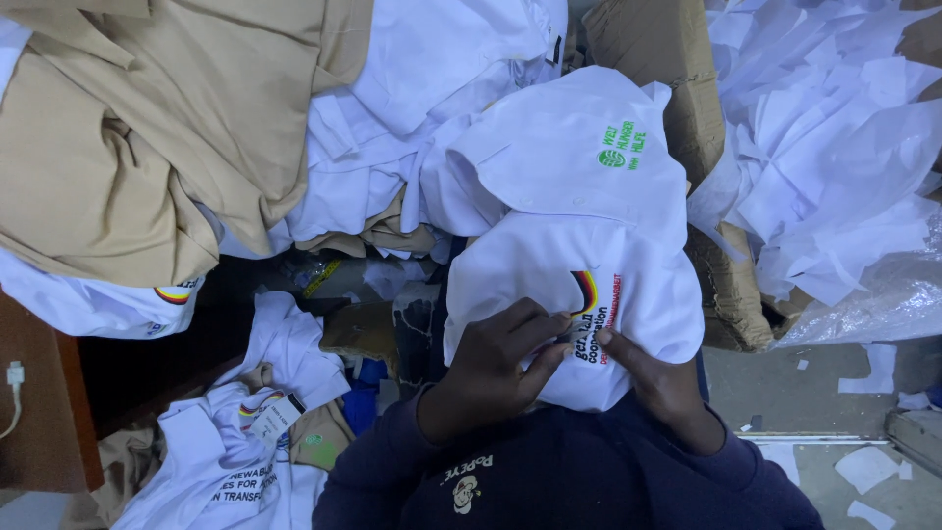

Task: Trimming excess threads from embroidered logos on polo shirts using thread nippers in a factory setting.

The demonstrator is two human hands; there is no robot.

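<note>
My left hand [491, 368] and my right hand [662, 378] both rest on a white garment [579, 285] draped over my lap. Their fingertips meet and pinch at a small piece on a printed patch with black, red and yellow stripes [586, 294]. A second white garment with a green printed mark [569, 147] lies just beyond it. My dark blue sleeves cover both wrists.
Tan garments [167, 128] pile at the upper left over more white ones. A torn cardboard box [687, 98] holds white paper scraps [834, 147] at the right. White printed garments [235, 442] lie lower left beside a wooden surface [39, 412]. Paper bits dot the grey floor [834, 393].
</note>
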